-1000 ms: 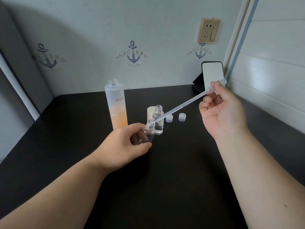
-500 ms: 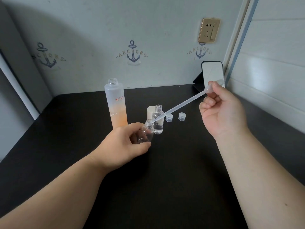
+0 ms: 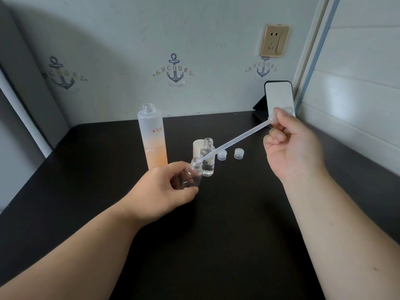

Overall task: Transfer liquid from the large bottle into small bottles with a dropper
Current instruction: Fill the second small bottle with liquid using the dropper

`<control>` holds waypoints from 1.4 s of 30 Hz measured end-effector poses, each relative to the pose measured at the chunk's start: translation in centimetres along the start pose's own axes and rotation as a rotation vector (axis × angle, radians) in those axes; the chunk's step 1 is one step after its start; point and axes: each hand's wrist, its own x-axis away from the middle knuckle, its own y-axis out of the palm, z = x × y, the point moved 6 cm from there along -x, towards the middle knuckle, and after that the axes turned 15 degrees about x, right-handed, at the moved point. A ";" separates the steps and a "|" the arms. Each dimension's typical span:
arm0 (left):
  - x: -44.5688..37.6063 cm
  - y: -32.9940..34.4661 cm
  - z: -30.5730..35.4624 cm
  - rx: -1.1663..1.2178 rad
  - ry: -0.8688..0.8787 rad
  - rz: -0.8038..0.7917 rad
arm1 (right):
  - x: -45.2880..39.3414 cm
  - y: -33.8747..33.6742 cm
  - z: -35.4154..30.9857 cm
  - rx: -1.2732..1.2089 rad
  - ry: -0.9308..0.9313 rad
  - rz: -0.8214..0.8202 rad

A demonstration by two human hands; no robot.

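A dark bench meets an anchor-papered wall; the large bottle stands uncapped, orange liquid low inside; the left hand grips a tilted small bottle; the right hand pinches the dropper, its tip at that bottle's mouth.

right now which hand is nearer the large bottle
Left. The left hand is just in front of the large bottle; the right hand is far off to its right, pinching the dropper.

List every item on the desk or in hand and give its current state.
large bottle: upright, uncapped, partly full.
held small bottle: tilted, uncapped, gripped by left hand.
standing small bottle: upright, uncapped, some liquid.
dropper: tip at held bottle's mouth, bulb pinched by right hand.
two caps: off, on table.
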 end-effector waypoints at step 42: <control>-0.5 -4.6 -2.9 0.050 -0.168 0.623 | 0.4 -0.2 0.5 -0.070 0.069 0.037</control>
